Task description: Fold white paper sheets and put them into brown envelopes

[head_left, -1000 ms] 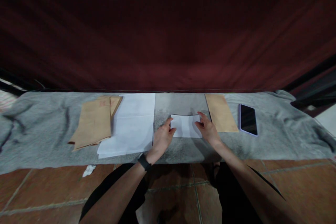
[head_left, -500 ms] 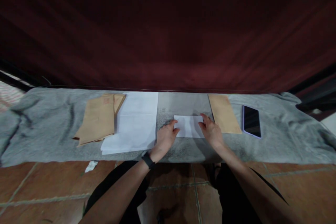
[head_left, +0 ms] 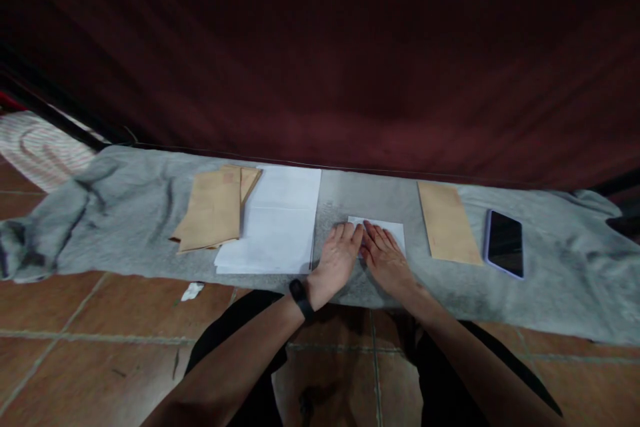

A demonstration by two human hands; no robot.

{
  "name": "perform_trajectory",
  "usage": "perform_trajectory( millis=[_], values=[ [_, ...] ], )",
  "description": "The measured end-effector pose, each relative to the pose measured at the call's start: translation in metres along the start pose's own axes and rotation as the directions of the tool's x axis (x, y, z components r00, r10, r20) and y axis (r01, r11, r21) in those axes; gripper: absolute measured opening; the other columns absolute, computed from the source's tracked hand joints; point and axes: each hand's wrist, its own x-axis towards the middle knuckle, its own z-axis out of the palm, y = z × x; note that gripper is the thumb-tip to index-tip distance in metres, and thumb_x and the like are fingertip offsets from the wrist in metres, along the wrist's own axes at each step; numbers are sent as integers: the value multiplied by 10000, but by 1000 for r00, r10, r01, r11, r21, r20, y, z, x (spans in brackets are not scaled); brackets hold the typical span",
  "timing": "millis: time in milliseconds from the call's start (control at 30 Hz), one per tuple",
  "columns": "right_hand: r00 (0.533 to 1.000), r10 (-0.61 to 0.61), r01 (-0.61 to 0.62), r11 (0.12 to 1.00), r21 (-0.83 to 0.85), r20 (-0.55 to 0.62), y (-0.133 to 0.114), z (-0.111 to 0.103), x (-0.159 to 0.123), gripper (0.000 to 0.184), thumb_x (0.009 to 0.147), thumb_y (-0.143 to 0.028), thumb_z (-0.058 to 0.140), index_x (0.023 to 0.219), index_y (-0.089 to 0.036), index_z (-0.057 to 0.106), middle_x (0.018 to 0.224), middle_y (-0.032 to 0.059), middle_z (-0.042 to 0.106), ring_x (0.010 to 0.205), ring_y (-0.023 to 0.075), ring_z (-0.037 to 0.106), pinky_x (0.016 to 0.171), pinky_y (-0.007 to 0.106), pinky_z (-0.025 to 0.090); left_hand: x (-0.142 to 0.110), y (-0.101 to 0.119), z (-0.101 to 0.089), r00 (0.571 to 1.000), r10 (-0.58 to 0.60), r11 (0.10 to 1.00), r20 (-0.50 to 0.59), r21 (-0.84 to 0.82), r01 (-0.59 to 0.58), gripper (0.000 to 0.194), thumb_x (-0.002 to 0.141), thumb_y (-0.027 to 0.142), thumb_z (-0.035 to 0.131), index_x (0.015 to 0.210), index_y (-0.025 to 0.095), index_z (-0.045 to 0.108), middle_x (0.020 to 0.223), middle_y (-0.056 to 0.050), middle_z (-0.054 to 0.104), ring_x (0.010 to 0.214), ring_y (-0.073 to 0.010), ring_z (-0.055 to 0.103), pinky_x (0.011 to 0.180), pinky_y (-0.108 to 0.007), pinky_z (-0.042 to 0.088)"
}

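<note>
A small folded sheet of white paper (head_left: pixel 398 229) lies on the grey cloth, mostly covered by my hands. My left hand (head_left: pixel 336 257) rests over its left part, fingers laid down near the middle of the sheet. Beside it, my right hand (head_left: pixel 387 261) lies flat with fingers stretched out across the paper, its fingertips close to the left hand's. Neither hand grips the sheet. To the left is a stack of large white sheets (head_left: pixel 280 230) with a crease across the top one. A single brown envelope (head_left: pixel 449 221) lies to the right of my hands.
Several brown envelopes (head_left: pixel 213 208) lie at the left, partly over the white sheets. A phone (head_left: pixel 505 243) in a purple case lies at the right. Grey cloth (head_left: pixel 145 213) covers the long narrow surface, backed by a dark red curtain (head_left: pixel 320 67). Crumpled tissue (head_left: pixel 193 291) lies on the tiled floor.
My hands have let go of the folded paper's side edges and come together over its middle, now lying flat on it. The whole view has shifted and tilted slightly.
</note>
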Motion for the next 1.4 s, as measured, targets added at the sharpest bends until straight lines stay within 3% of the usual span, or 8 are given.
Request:
perform_trajectory(
  millis=[133, 367, 833, 1400],
  values=[
    [1000, 1, -1, 997, -78, -1, -1, 4, -3, 529, 984, -162, 381, 1504, -84, 434, 1557, 164, 456, 1485, 271, 355, 1236, 506, 287, -1, -2, 13, 985, 171, 985, 4, -7, -171, 576, 972, 98, 313, 1547, 139, 310, 1600, -147, 388, 1493, -233, 343, 1206, -424, 303],
    [999, 12, -15, 995, -97, -35, 0, 5, -3, 531, 1010, -194, 353, 1530, -94, 389, 1602, 165, 379, 1500, 269, 325, 1228, 503, 290, 0, -14, 24, 990, 141, 990, -12, -30, -141, 577, 1007, 271, 364, 1557, 106, 299, 1631, -163, 323, 1531, -277, 249, 1254, -478, 187],
    [988, 103, -123, 975, -183, -116, 11, 7, -7, 546, 1045, -284, 360, 1523, -19, 370, 1588, 197, 390, 1497, 263, 322, 1216, 451, 283, 0, -15, 26, 997, 77, 997, -27, 27, -76, 635, 1030, 454, 360, 1530, 64, 351, 1623, -170, 336, 1532, -268, 250, 1258, -475, 206],
    [963, 212, -242, 953, -182, -168, 37, 0, -28, 641, 1051, -411, 353, 1575, -49, 274, 1597, 201, 371, 1486, 303, 340, 1189, 481, 310, -2, -16, 27, 1000, 16, 996, -9, 88, -15, 677, 1039, 482, 306, 1538, 25, 321, 1623, -189, 323, 1533, -273, 245, 1255, -469, 216]
  ],
)
